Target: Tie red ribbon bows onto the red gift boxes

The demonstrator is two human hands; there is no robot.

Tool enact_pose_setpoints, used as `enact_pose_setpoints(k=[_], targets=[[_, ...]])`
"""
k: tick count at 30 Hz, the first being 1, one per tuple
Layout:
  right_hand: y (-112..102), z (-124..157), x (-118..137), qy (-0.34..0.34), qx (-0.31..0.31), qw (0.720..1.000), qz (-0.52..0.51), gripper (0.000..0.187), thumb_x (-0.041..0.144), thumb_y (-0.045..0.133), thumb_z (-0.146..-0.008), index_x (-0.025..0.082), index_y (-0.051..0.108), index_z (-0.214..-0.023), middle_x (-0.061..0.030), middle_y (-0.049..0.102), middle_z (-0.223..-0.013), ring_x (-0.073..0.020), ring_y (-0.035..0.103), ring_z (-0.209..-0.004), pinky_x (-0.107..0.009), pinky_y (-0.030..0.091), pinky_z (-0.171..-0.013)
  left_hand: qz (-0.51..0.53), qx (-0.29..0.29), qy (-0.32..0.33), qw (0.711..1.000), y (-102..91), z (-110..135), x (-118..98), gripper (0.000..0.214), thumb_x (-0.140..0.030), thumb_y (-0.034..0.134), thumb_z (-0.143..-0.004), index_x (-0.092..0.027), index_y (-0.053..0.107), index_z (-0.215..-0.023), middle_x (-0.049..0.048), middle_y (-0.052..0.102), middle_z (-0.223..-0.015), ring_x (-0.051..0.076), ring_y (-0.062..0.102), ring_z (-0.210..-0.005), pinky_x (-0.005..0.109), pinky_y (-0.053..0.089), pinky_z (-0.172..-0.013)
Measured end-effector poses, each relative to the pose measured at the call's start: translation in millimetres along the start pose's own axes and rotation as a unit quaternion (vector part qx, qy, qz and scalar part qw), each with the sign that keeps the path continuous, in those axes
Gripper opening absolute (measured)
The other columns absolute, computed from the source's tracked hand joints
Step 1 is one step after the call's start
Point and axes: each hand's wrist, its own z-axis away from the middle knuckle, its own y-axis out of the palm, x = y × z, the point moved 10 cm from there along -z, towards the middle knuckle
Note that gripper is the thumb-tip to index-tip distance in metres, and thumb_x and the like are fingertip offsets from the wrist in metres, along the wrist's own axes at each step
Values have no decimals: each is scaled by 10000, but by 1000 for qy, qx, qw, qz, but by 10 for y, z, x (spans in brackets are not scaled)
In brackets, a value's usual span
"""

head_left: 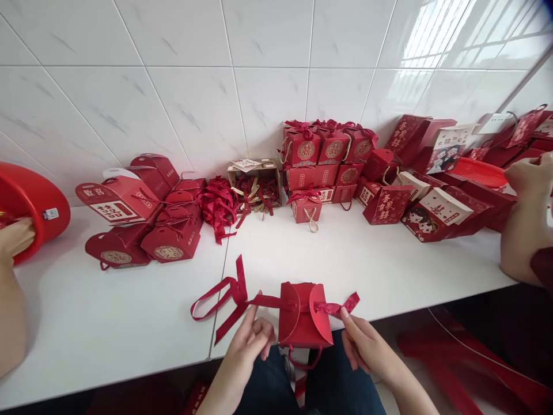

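A small red gift box (305, 328) with curved top flaps sits at the table's front edge, its cord handle hanging toward me. A dark red ribbon (268, 300) threads through slots in the flaps and sticks out on both sides. My right hand (367, 346) pinches the short right end between thumb and finger. On the other side, my left hand (250, 340) has its index finger stretched against the ribbon, the thumb apart from it and the other fingers loosely bent. The long left end lies looped on the table.
Behind are stacked red boxes with bows (332, 147), a ribbon pile (218, 204), a carton of ribbon pieces (276, 178) and handled boxes (168, 236). Another person's hand (17, 236) reaches into a red basin (47, 196) at left; another person's arm (525, 225) is at right.
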Motion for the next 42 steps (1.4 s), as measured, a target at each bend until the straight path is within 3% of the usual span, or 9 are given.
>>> enact_pose_setpoints(k=[3, 8, 12, 15, 23, 28, 32, 37, 42], targets=[[-85, -66, 43, -39, -49, 975, -212, 411, 572, 531, -858, 175, 637, -855, 28, 590, -552, -53, 360, -351, -207, 233, -364, 231, 24, -26, 972, 53, -39, -42, 274, -322, 646, -812, -250, 643, -1076, 38, 637, -943, 125, 576, -705, 273, 478, -651], [-71, -197, -119, -39, -51, 839, -541, 296, 279, 760, -740, 247, 657, -1016, -8, 667, -974, -84, 606, -690, -185, 504, -564, 464, 28, -97, 880, 230, -73, -1, 221, -298, 569, -877, -186, 696, -1019, 109, 658, -1057, 207, 639, -958, 353, 537, -824], [13, -261, -214, -38, -31, 783, -620, 120, 245, 753, -752, 240, 673, -841, 24, 656, -791, -79, 624, -694, -171, 538, -609, 529, -41, -116, 840, 183, -104, 98, 218, -217, 521, -905, -199, 710, -1012, 63, 679, -886, 152, 656, -817, 301, 565, -736], [-12, -243, -256, -40, -60, 770, -634, 136, 217, 784, -719, 227, 650, -741, 48, 618, -666, -72, 616, -641, -160, 547, -604, 514, -100, -91, 847, 24, -94, 89, 212, -190, 535, -891, -198, 723, -988, 45, 667, -809, 123, 633, -715, 259, 561, -658], [-426, 3, -43, -132, -191, 793, -563, 174, 260, 816, -680, 202, 667, -747, 45, 664, -673, -97, 642, -634, -210, 578, -630, 370, -188, 74, 907, -455, 11, -302, 278, -340, 771, -709, -192, 747, -943, 58, 699, -944, 146, 610, -821, 243, 552, -682], [-724, 291, 218, -231, -304, 829, -409, 174, 313, 793, -713, 178, 702, -776, -13, 716, -774, -133, 667, -757, -243, 578, -744, 293, -213, 141, 921, -622, 85, -599, 337, -374, 820, -643, -205, 760, -928, 44, 724, -884, 166, 628, -877, 259, 528, -753], [-853, 527, 553, -293, -380, 839, -255, 176, 283, 789, -714, 164, 705, -812, -40, 703, -751, -167, 656, -685, -246, 551, -580, 250, -195, 184, 930, -646, 106, -878, 324, -457, 771, -686, -195, 770, -876, 46, 724, -811, 184, 642, -829, 313, 535, -764], [-834, 752, 1240, -416, -382, 821, -83, 43, 211, 718, -787, 198, 709, -827, -21, 693, -725, -146, 629, -626, -231, 511, -543, 160, -176, 266, 934, -562, 152, -1366, 233, -391, 767, -709, -209, 775, -855, 39, 743, -855, 200, 657, -875, 317, 530, -825], [-635, 764, 1761, -501, -301, 811, -18, 100, 176, 667, -827, 244, 712, -885, -6, 728, -809, -147, 665, -702, -223, 536, -630, 63, -143, 333, 930, -276, 179, -1902, 247, -300, 777, -687, -191, 770, -909, 49, 745, -842, 231, 669, -860, 320, 541, -755]])
